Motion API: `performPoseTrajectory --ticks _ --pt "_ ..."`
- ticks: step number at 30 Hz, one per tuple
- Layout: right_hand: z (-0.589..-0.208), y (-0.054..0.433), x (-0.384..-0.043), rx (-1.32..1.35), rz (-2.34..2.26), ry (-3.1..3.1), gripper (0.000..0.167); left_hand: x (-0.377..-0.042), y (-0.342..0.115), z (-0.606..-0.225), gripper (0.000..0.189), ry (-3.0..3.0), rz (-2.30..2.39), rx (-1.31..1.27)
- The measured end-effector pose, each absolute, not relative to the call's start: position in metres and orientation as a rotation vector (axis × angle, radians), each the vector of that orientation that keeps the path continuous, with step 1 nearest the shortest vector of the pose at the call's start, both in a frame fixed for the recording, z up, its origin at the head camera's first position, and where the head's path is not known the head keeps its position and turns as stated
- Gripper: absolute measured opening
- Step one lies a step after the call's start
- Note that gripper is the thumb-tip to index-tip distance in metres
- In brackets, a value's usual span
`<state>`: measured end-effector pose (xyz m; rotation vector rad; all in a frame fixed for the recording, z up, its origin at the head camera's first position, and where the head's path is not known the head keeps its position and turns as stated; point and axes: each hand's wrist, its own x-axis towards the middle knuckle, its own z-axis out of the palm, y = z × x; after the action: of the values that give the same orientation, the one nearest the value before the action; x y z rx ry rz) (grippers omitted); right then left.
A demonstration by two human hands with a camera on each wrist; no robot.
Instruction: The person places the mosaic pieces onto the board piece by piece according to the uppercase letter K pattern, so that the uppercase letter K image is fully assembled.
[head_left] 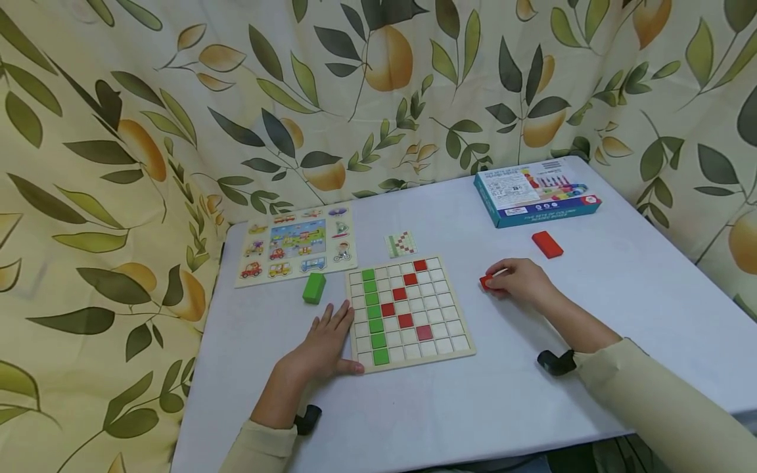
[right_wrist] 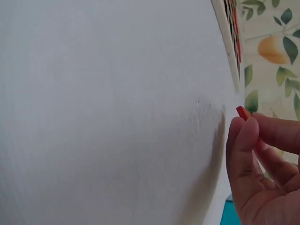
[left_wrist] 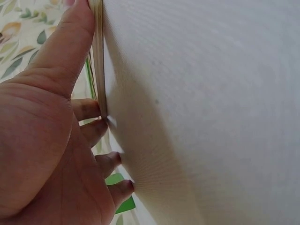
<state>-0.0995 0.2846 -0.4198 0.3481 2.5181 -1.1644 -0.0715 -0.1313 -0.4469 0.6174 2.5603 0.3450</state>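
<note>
A wooden grid board [head_left: 416, 305] lies flat on the table, with a column of green tiles [head_left: 375, 326] and several red tiles [head_left: 405, 320] in a bent diagonal line. Fingers spread, my left hand [head_left: 319, 345] rests against the board's left edge; the left wrist view shows the thumb and fingertips along that edge [left_wrist: 97, 56]. To the right of the board, my right hand [head_left: 523, 282] pinches a small red tile [right_wrist: 241, 112] between thumb and fingers, just above or at the tabletop. Most of that tile is hidden by the fingers.
A green stack of tiles [head_left: 314, 288] stands left of the board, a red stack [head_left: 547, 244] beyond my right hand. Behind the board lies a small pattern card [head_left: 401, 244]. A vehicle picture board [head_left: 349, 230] sits back left, a blue-edged box [head_left: 535, 194] back right.
</note>
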Motion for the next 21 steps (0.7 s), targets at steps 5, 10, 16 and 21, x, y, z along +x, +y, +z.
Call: performPoseTrajectory --ticks 5,10,16,21 --pt "-0.418 0.274 -0.093 0.332 -1.212 2.472 0.042 -0.072 -0.131 -0.448 0.123 2.56 0.343 0.61" --pt "-0.417 0.263 -0.088 0.315 -1.265 2.417 0.043 -0.072 -0.131 -0.449 0.123 2.563 0.346 0.611" --pt "-0.421 0.25 -0.081 0.291 -1.28 2.388 0.036 -0.071 -0.131 -0.447 0.122 2.563 0.346 0.605" --pt "-0.424 0.241 -0.074 0.248 -1.336 2.354 0.034 -0.071 -0.13 -0.445 0.122 2.557 0.347 0.604"
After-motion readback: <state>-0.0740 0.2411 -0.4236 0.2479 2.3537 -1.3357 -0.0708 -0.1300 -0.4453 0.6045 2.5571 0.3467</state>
